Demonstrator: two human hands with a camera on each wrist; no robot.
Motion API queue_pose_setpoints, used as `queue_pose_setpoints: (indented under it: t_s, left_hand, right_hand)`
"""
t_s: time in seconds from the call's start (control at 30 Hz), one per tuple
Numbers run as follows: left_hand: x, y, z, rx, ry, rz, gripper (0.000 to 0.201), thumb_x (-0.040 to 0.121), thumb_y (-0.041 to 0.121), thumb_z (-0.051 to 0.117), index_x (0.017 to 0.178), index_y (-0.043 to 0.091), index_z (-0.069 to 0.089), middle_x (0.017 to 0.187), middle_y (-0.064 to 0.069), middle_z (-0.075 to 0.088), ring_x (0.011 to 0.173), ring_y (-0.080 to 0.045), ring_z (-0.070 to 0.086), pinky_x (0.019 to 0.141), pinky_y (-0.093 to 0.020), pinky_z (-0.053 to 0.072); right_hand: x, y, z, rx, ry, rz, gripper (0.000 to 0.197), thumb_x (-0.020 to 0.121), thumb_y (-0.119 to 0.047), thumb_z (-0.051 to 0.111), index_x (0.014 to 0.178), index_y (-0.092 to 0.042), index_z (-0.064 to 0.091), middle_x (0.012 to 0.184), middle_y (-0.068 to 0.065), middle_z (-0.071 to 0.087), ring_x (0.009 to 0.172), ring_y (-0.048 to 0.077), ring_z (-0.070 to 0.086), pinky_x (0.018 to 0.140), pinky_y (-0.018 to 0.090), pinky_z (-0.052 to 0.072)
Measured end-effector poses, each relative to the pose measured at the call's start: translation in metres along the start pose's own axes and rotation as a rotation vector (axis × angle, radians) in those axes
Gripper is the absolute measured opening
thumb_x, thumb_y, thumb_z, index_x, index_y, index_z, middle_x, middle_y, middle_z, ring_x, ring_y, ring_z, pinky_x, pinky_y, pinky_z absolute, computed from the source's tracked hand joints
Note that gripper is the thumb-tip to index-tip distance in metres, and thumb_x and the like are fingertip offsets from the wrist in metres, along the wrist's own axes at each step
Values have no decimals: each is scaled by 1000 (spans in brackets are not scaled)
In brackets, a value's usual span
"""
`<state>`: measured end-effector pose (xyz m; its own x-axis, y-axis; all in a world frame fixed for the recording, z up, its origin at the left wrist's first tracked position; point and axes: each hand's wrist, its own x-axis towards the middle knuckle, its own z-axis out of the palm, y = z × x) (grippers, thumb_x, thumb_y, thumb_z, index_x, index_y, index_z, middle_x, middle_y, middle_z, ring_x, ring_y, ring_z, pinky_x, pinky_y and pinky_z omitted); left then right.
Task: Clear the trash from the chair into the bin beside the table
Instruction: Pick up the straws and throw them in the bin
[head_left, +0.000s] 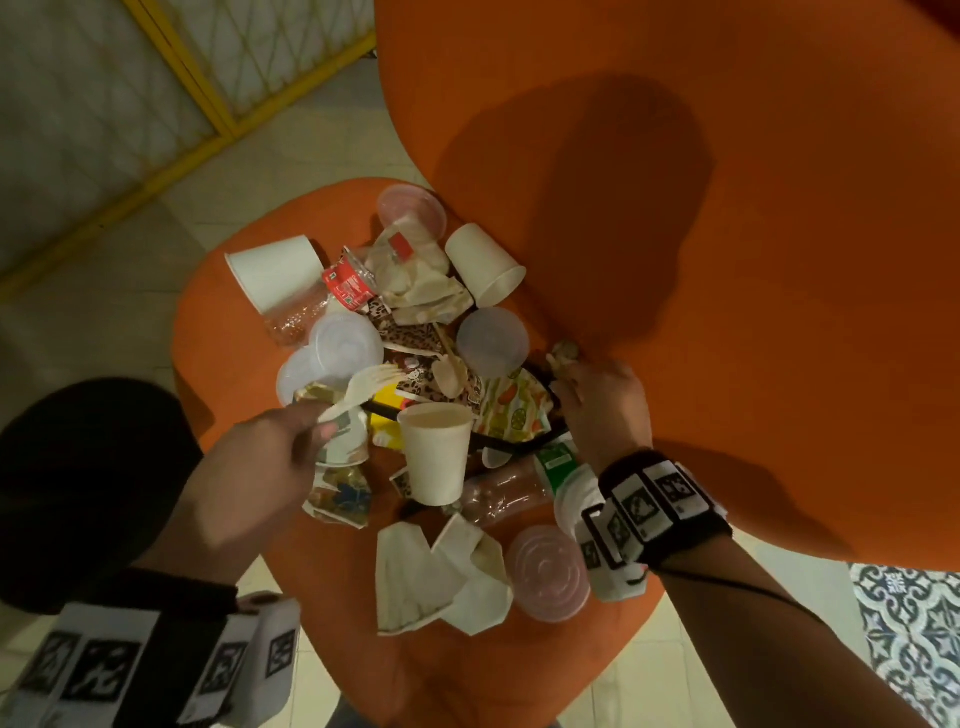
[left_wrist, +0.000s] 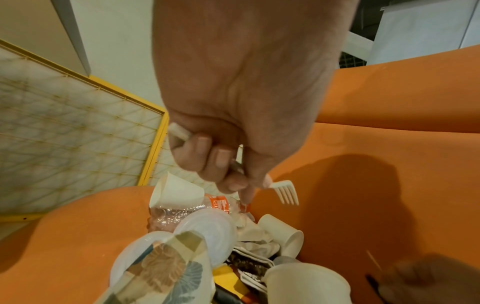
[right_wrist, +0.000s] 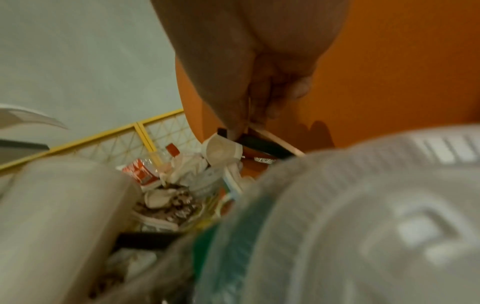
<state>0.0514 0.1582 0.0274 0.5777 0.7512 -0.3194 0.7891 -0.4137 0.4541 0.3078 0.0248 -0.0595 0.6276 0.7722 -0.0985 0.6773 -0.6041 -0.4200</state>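
The left hand (head_left: 270, 447) curls round a white plastic fork (head_left: 363, 387) above the orange chair (head_left: 228, 322). The right hand (head_left: 605, 402) pinches thin sticks (head_left: 558, 364) at the chair's back, beside the trash pile (head_left: 415, 374).

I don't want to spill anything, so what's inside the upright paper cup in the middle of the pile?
The upright paper cup shows a pale, bare inner wall near the rim; its bottom is out of sight, so dregs can't be ruled out.
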Motion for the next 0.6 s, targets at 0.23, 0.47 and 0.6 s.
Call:
queue_pose_setpoints:
  t_s: [0.23, 0.47, 0.6]
  left_hand:
    - [23, 18, 16, -61, 113, 120, 24, 96, 17, 45, 100, 5, 65, 85, -12, 60, 80, -28, 54, 65, -33, 37]
    - [60, 26, 44, -39, -33, 163, 17, 94, 13, 50, 98, 11, 66, 94, -4, 55, 84, -19, 54, 66, -25, 34]
    - [77, 15, 58, 65, -217, 214, 21, 91, 19, 57, 109, 18, 67, 108, 3, 59, 97, -12, 54, 83, -22, 42]
  right_hand:
    - [6, -10, -28, 559, 207, -16, 12, 97, -21, 48, 99, -11, 54, 81, 5, 65, 68, 21, 62, 58, 41, 53]
    - [45, -17, -27, 269, -177, 155, 27, 99, -36, 39, 113, -14, 47, 80, 0, 58, 68, 17, 57, 62, 36, 49]
    - [55, -15, 2, -320, -552, 29, 26, 94, -12, 47, 120, -10, 52, 114, 9, 61, 97, 24, 60, 83, 33, 52]
